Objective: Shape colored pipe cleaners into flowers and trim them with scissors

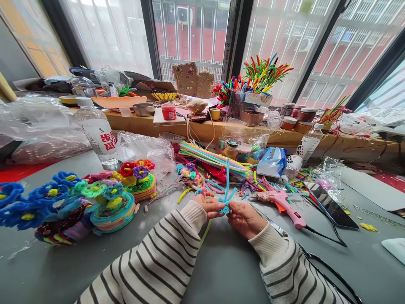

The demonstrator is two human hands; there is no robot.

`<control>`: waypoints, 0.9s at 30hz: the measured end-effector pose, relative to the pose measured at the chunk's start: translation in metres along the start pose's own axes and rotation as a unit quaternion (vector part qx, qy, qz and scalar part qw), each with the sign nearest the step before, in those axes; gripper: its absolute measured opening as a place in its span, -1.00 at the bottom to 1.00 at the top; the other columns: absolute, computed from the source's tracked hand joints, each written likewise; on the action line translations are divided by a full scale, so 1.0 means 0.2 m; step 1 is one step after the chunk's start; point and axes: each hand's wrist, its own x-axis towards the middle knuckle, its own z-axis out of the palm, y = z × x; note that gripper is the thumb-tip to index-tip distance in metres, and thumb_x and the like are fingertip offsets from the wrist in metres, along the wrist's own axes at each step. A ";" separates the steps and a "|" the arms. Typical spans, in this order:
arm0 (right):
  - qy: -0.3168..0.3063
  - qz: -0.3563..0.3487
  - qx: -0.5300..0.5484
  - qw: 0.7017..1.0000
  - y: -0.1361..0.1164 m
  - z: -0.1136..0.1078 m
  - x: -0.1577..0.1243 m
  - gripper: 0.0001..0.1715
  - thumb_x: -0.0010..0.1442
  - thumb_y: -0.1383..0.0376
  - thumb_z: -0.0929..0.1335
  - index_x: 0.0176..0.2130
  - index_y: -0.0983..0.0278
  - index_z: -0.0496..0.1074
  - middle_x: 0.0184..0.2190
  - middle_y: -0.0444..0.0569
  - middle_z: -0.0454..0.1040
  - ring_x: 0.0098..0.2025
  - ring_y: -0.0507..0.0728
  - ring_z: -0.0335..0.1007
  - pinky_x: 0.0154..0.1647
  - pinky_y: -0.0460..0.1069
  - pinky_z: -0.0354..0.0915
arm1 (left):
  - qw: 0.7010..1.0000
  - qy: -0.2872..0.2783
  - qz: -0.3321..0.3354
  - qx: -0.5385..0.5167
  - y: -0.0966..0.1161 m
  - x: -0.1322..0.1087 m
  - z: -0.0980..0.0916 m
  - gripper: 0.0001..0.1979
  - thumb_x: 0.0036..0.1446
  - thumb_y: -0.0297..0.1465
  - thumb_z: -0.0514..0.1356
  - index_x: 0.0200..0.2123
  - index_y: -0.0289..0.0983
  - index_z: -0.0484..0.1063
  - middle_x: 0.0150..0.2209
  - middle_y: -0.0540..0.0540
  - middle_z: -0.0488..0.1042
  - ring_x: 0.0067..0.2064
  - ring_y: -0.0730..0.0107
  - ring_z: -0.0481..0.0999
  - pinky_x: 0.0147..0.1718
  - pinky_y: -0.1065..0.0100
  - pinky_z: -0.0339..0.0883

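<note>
Tall windows [110,33] with white bars run behind a wooden ledge [142,124] heaped with jars, bowls and a tub of upright pipe cleaners [262,74]. Below it spreads a grey tabletop [228,261], crowded along its far half.

On the left sit three coiled pipe-cleaner baskets [112,211] topped with fuzzy flowers, and at least four blue flowers [25,215] at the edge. Two plastic water bottles stand apart: a large bottle [95,131] at the left and a smaller bottle [308,143] at the right. One loose bundle of straight pipe cleaners [215,158] lies in the middle, one dark phone [330,207] lies flat at the right, and one pink glue gun [281,200] rests just right of the hands, its cord trailing away.

Between the two hands, low over the tabletop at its centre, is a light-blue pipe-cleaner twist [226,198]: one long stem rising straight up, short prongs splayed to either side, and a small curl at the bottom.

Both arms, in cream sleeves with dark stripes, come in from the lower edge and meet. The left hand [210,204] has its fingers [218,207] pinched on the twist's lower left; the right hand [245,217] has its fingers [232,207] nipped onto the curl from the right.
</note>
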 end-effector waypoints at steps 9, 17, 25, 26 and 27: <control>0.065 -0.197 -0.222 0.953 -0.04 -0.02 -0.01 -0.75 -0.10 0.15 0.33 -0.48 0.32 0.35 -0.60 -0.12 0.31 -0.59 -0.04 0.19 -0.61 -0.12 0.16 | 0.999 0.035 -0.008 -0.016 0.00 0.04 -0.03 -0.46 -0.42 -0.62 0.30 -0.46 -0.24 -0.02 -0.54 0.05 0.38 -0.48 0.41 0.46 -0.43 0.33 0.35; 0.054 -0.485 -0.550 0.678 -0.06 -0.03 -0.04 -0.81 0.06 0.40 0.22 -0.29 0.24 0.36 -0.39 -0.02 0.30 -0.42 0.03 0.26 -0.45 -0.07 0.27 | 0.999 0.036 -0.026 -0.008 0.00 0.03 -0.03 -0.45 -0.41 -0.60 0.30 -0.44 -0.24 -0.04 -0.54 0.07 0.38 -0.53 0.49 0.45 -0.52 0.42 0.35; 0.080 -0.510 -0.640 0.569 -0.04 -0.03 -0.04 -0.83 0.08 0.41 0.21 -0.35 0.26 0.37 -0.43 0.01 0.33 -0.38 0.07 0.26 -0.38 -0.05 0.26 | 0.997 0.053 0.041 0.024 -0.01 0.04 -0.02 -0.45 -0.47 -0.55 0.32 -0.52 -0.22 -0.05 -0.75 0.25 0.22 -0.60 0.50 0.41 -0.50 0.35 0.35; 0.082 -0.507 -0.642 0.570 -0.04 -0.02 -0.04 -0.84 0.07 0.40 0.22 -0.36 0.27 0.37 -0.43 0.01 0.33 -0.37 0.07 0.25 -0.38 -0.04 0.26 | 0.996 0.050 0.062 0.031 -0.01 0.04 -0.02 -0.45 -0.46 -0.54 0.32 -0.52 -0.22 -0.06 -0.76 0.26 0.21 -0.62 0.50 0.40 -0.51 0.34 0.35; 0.084 -0.503 -0.640 0.575 -0.04 -0.02 -0.04 -0.84 0.07 0.40 0.22 -0.36 0.27 0.37 -0.43 0.01 0.33 -0.37 0.07 0.25 -0.37 -0.03 0.25 | 0.994 0.045 0.087 0.044 -0.02 0.04 -0.02 -0.46 -0.46 -0.53 0.32 -0.53 -0.22 -0.06 -0.76 0.26 0.21 -0.63 0.50 0.39 -0.51 0.33 0.35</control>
